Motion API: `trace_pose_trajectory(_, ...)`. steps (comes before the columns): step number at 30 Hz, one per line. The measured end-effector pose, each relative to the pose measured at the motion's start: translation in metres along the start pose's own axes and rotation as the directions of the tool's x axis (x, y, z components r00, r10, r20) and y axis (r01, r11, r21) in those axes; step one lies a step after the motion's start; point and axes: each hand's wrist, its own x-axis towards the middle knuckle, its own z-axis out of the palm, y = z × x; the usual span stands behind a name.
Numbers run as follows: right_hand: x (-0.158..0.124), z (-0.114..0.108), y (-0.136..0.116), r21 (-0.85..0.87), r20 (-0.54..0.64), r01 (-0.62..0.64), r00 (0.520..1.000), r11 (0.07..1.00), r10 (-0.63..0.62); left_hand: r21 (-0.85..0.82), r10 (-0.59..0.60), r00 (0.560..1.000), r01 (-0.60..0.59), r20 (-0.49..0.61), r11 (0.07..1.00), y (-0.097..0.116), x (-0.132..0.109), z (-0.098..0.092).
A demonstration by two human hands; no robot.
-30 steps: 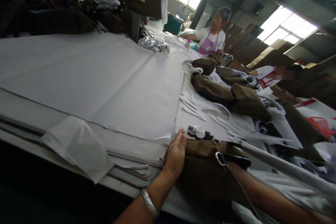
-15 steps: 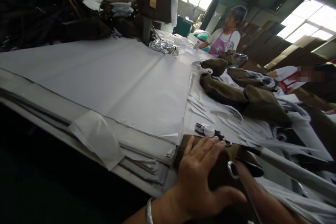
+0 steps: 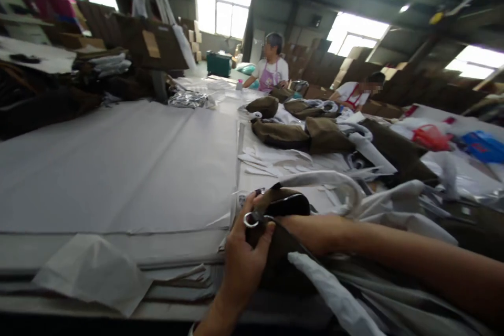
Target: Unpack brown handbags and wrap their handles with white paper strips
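Observation:
A dark olive bag [image 3: 287, 268] with metal rings and handles wrapped in white lies at the table's front edge. My left hand [image 3: 246, 252] grips its near left end, thumb and fingers around the fabric beside a metal ring [image 3: 251, 220]. My right forearm crosses from the right, and my right hand [image 3: 301, 228] reaches into the bag's opening; its fingers are hidden inside. A wrapped handle [image 3: 331, 181] arches behind the opening, and another [image 3: 334, 294] hangs toward me.
Large white sheets [image 3: 157, 163] are stacked on the left. Several olive bags [image 3: 281, 134] and white strips [image 3: 271, 160] lie beyond my hands. A person in a purple apron [image 3: 269, 79] and another in a red-strapped apron [image 3: 350, 95] are across the table.
The view has levelled and swung right. My left hand has gone from lying spread on the bag to gripping its end. My right forearm now shows reaching into the opening.

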Motion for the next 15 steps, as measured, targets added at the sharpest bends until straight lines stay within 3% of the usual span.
trace_pose_trajectory(2, -0.022, -0.025, -0.014, -0.092, 0.065, 0.029, 0.998, 0.995, -0.023, 0.093, 0.021, 0.999, -0.024, 0.024, 0.995, 0.002, 0.005, -0.011)
trace_pose_trajectory(4, -0.060, -0.051, -0.031, -0.238, 0.045, 0.025, 0.999, 0.971, -0.015, 0.238, 0.081, 0.997, -0.082, 0.012, 0.968, 0.013, 0.007, -0.020)
trace_pose_trajectory(6, -0.110, -0.071, -0.044, -0.341, -0.155, -0.035, 0.988, 0.939, -0.019, 0.372, 0.205, 0.979, -0.182, -0.021, 0.910, 0.034, 0.007, -0.028)
trace_pose_trajectory(7, -0.139, -0.078, -0.047, -0.389, -0.338, -0.120, 0.941, 0.913, -0.021, 0.404, 0.282, 0.958, -0.240, -0.048, 0.883, 0.049, 0.007, -0.031)
trace_pose_trajectory(8, -0.169, -0.081, -0.046, -0.427, -0.555, -0.256, 0.831, 0.867, -0.028, 0.408, 0.366, 0.928, -0.308, -0.072, 0.859, 0.066, 0.006, -0.033)
trace_pose_trajectory(9, -0.199, -0.081, -0.041, -0.419, -0.734, -0.437, 0.679, 0.796, -0.013, 0.386, 0.444, 0.893, -0.386, -0.073, 0.838, 0.084, 0.007, -0.035)
trace_pose_trajectory(10, -0.229, -0.077, -0.033, -0.322, -0.869, -0.612, 0.493, 0.722, 0.030, 0.332, 0.513, 0.858, -0.473, -0.037, 0.816, 0.102, 0.008, -0.034)
trace_pose_trajectory(11, -0.256, -0.071, -0.022, -0.192, -0.941, -0.726, 0.328, 0.660, 0.086, 0.247, 0.567, 0.820, -0.568, 0.083, 0.785, 0.120, 0.010, -0.032)
trace_pose_trajectory(12, -0.281, -0.062, -0.008, -0.067, -0.967, -0.778, 0.205, 0.625, 0.152, 0.139, 0.591, 0.765, -0.634, 0.258, 0.761, 0.137, 0.013, -0.027)
trace_pose_trajectory(14, -0.318, -0.038, 0.021, 0.164, -0.923, -0.813, 0.072, 0.558, 0.377, -0.054, 0.527, 0.559, -0.652, 0.641, 0.757, 0.165, 0.022, -0.009)
trace_pose_trajectory(15, -0.328, -0.024, 0.035, 0.248, -0.858, -0.796, 0.084, 0.552, 0.507, -0.095, 0.451, 0.441, -0.625, 0.776, 0.774, 0.175, 0.027, 0.004)
